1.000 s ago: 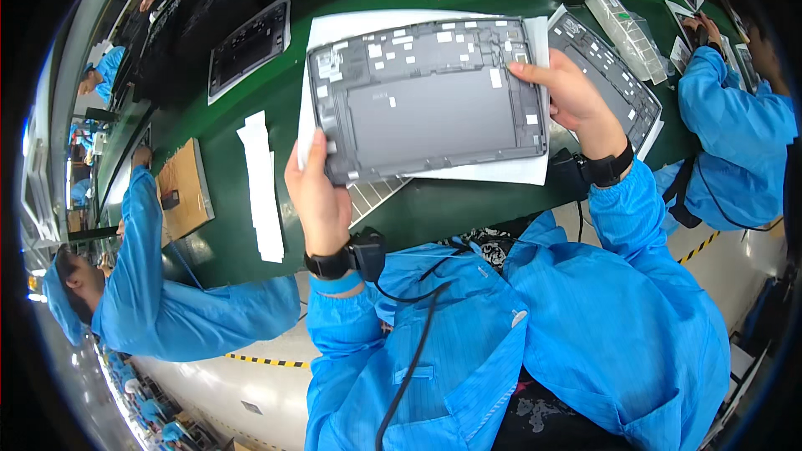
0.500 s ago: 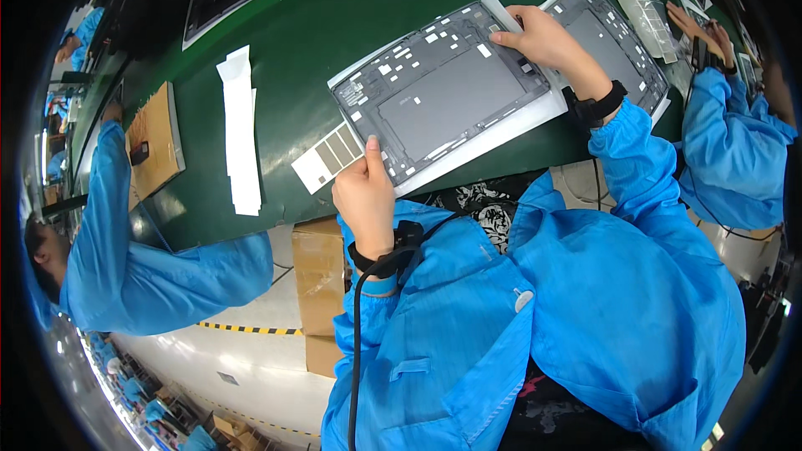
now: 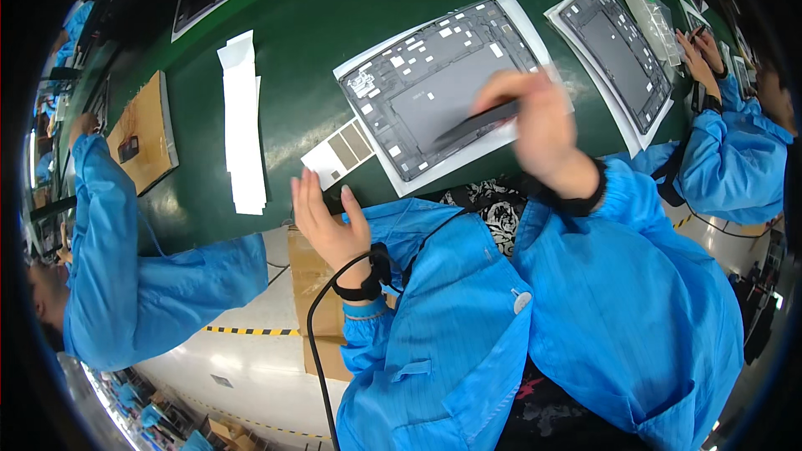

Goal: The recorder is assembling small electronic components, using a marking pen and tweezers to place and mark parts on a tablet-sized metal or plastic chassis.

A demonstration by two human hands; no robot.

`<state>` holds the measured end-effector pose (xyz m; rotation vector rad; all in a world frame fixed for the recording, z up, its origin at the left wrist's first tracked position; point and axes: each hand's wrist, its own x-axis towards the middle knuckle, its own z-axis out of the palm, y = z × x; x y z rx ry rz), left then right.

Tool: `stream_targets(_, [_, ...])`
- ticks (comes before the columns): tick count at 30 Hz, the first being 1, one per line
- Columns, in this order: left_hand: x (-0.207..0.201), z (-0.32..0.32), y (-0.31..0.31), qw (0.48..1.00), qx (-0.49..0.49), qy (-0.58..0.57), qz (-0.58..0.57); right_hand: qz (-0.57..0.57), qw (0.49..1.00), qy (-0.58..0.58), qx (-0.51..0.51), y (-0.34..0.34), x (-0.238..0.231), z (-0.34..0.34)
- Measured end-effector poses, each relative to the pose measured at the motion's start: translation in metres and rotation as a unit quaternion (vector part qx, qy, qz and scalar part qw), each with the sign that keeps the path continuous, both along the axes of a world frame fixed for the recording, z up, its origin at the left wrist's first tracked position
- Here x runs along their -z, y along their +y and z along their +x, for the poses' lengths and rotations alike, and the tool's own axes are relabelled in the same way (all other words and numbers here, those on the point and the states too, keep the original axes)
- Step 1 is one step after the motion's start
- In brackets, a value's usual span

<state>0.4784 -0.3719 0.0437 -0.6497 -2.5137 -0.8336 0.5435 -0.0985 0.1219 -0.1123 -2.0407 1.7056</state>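
A dark grey tablet housing (image 3: 451, 92) with many small white stickers lies on white backing paper (image 3: 530, 29) in front of me. Above its near right part, my right hand (image 3: 539, 121) is smeared by motion. It grips a long black tapered tool that looks like tweezers (image 3: 478, 124), pointing left across the housing. My left hand (image 3: 330, 224) hovers by the table's near edge with its fingers apart, holding nothing. Just beyond its fingertips, a white sheet with brown-grey rectangular adhesive pieces (image 3: 338, 153) partly meets the housing's lower left corner.
To the right lies a second housing (image 3: 618, 54) on white paper, near a clear plastic tray (image 3: 647, 17). White paper strips (image 3: 241, 134) and a cardboard piece (image 3: 146, 129) lie left on the green table (image 3: 292, 75). Co-workers in blue sit at both sides.
Both hands have let go of the housing, which now lies flat on its paper. My left hand has drawn back and opened; my right hand now holds the black tool.
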Motion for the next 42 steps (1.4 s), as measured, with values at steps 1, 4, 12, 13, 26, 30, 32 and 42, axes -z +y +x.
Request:
stream_targets(1, [0.0, -0.006, -0.004, 1.0, -0.001, -0.002, -0.001, -0.055, 0.991, -0.117, -0.024, -0.027, 0.001, -0.008])
stream_targets(4, [0.005, -0.022, -0.006, 0.997, 0.036, -0.062, -0.032, -0.185, 0.955, -0.221, -0.064, -0.07, 0.011, -0.046])
stream_targets(12, [0.011, -0.027, -0.011, 0.993, 0.045, -0.088, -0.062, -0.042, 0.974, -0.17, -0.144, -0.099, 0.057, -0.075])
stream_targets(13, [0.01, -0.027, -0.012, 0.993, 0.047, -0.092, -0.061, -0.056, 0.972, -0.183, -0.14, -0.099, 0.059, -0.075])
stream_targets(26, [0.007, -0.027, -0.012, 0.992, 0.045, -0.104, -0.059, -0.194, 0.944, -0.205, -0.17, -0.096, 0.063, -0.076])
stream_targets(30, [0.008, -0.027, -0.012, 0.992, 0.043, -0.098, -0.063, -0.052, 0.966, -0.197, -0.16, -0.093, 0.056, -0.074])
stream_targets(32, [0.008, -0.027, -0.011, 0.992, 0.041, -0.098, -0.065, 0.007, 0.968, -0.189, -0.166, -0.095, 0.052, -0.073])
stream_targets(42, [0.004, -0.025, -0.01, 0.991, 0.04, -0.123, -0.046, -0.205, 0.964, -0.15, -0.083, -0.064, 0.019, -0.067])
